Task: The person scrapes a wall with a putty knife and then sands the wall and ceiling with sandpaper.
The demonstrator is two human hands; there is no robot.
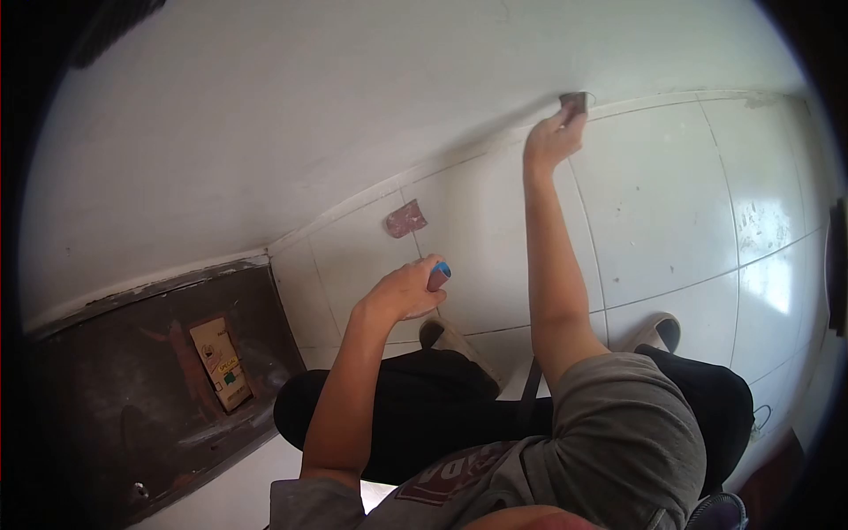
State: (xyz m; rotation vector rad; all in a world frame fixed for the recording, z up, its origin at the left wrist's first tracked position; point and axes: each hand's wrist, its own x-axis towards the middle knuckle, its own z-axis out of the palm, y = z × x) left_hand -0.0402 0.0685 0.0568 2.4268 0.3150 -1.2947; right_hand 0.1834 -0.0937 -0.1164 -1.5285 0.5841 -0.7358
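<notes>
My right hand point(554, 141) is stretched out to the foot of the white wall point(371, 97), its fingers closed on a small dark brown pad point(574, 104) that touches the wall just above the floor edge. Nearer to my body, my left hand point(412, 290) is wrapped round a short roll point(439, 276), reddish-brown with a blue inner side. A reddish, white-smeared piece point(405, 219) lies flat on the tiles beyond my left hand, close to the wall.
White floor tiles point(654, 194) run along the wall, with specks at the right. At lower left is a dark brown panel point(106, 371) with a cardboard piece point(219, 362) on it. My shoes point(464, 349) and bent knees are below my hands.
</notes>
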